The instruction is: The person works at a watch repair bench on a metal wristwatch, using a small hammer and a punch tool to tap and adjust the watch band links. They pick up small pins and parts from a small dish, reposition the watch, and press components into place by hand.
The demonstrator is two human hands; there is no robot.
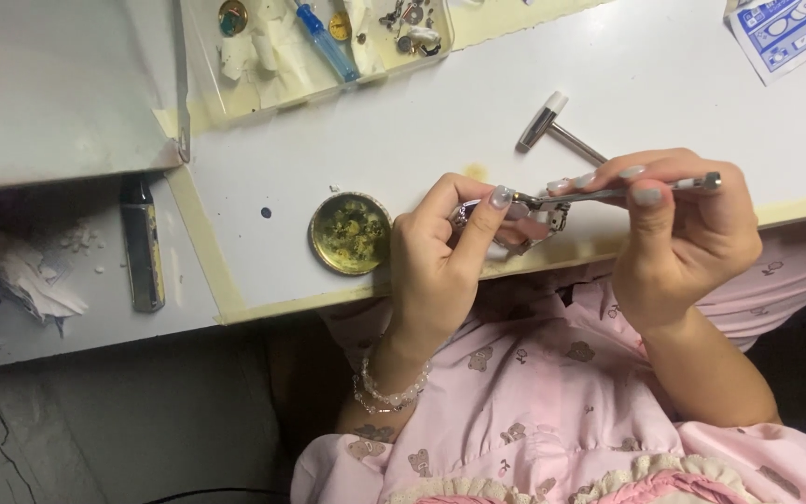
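Pinching a small silvery watch piece between thumb and fingertips, my left hand held it just above the near edge of the white table. My right hand closed around a slim metal tool, its tip touching the piece. Just left sat a round brass dish of yellowish bits; farther off lay a small hammer and a clear parts tray.
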